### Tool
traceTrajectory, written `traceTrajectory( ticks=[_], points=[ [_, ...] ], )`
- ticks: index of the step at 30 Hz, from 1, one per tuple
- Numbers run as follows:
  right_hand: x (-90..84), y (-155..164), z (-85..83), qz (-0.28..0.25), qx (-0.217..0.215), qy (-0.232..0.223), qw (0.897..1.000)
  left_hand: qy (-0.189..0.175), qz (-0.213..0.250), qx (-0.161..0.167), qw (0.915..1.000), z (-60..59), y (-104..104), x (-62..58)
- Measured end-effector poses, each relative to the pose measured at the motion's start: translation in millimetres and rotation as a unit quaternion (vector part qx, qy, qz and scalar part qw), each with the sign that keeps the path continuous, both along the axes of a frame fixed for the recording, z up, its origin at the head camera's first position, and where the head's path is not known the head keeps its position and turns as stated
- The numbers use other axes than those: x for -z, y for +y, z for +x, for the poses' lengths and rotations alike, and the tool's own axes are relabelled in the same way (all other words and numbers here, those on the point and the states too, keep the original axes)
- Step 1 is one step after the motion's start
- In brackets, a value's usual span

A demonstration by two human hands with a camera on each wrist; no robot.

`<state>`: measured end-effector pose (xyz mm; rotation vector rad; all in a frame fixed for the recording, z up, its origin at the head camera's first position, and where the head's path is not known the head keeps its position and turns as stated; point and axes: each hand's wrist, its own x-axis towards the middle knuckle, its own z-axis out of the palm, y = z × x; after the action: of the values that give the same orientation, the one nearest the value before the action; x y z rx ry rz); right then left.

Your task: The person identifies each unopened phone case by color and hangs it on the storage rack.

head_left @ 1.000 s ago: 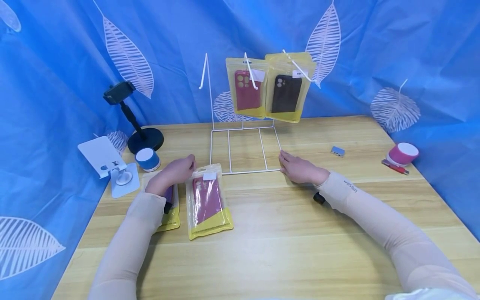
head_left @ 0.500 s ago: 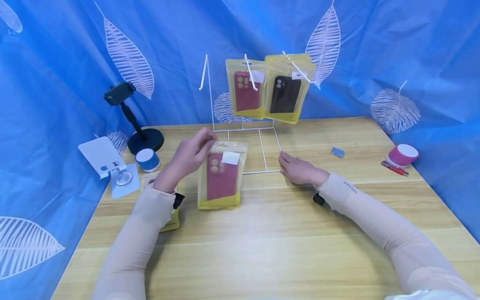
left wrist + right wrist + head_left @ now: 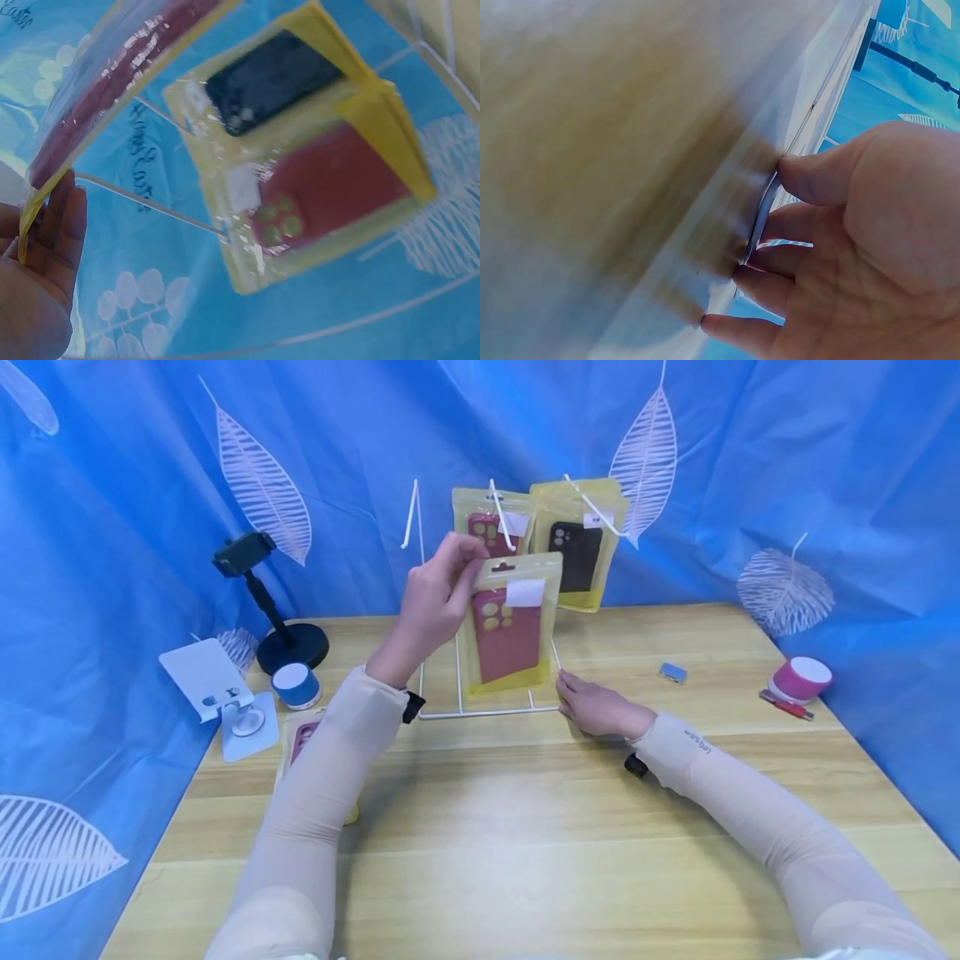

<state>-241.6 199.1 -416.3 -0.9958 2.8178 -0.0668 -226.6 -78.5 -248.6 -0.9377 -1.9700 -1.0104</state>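
Wooden table [image 3: 540, 860] across the lower frame, blue leaf-print curtain [image 3: 787, 460] behind. At centre, white wire rack [image 3: 487, 693], two packaged phone cases hung from its pegs: red case pack [image 3: 480, 506] and black case pack [image 3: 581, 556], upper centre. Raised in front of them, a third red phone case in a yellow pouch [image 3: 510, 627], pinched at its top left corner between thumb and curled fingers of the left hand [image 3: 435, 602]. Lower, right of centre, right hand [image 3: 596, 703], fingers gently bent and pressed against the rack's base wire. Lying at lower left, another pouch [image 3: 300, 743], partly hidden by the sleeve.
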Motion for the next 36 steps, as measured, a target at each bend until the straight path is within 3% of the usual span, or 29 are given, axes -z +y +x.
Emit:
traceTrajectory(
  ticks=[4, 8, 22, 30, 36],
  points=[
    [1.9, 0.0, -0.4, 0.003, 0.001, -0.005, 1.0, 0.009, 0.013, 0.002, 0.9999, -6.6, 12.1, -10.0],
    [1.7, 0.1, 0.1, -0.001, 0.005, -0.013, 1.0, -0.006, 0.017, -0.013, 0.9998, -13.4, 17.9, -13.5],
    [-1.5, 0.1, 2.2, 0.007, 0.006, -0.003, 1.0, -0.064, 0.0, -0.058, 0.9963, -40.6, 12.1, -3.7],
    [-2.4, 0.2, 3.0, 0.009, 0.015, -0.016, 1.0, -0.059, -0.035, -0.122, 0.9902, -72.1, 15.0, -4.3],
    [-0.9, 1.6, 2.6, 0.005, 0.014, -0.017, 1.0, -0.071, -0.025, -0.154, 0.9852, -93.7, 14.9, -7.0]
  ],
)
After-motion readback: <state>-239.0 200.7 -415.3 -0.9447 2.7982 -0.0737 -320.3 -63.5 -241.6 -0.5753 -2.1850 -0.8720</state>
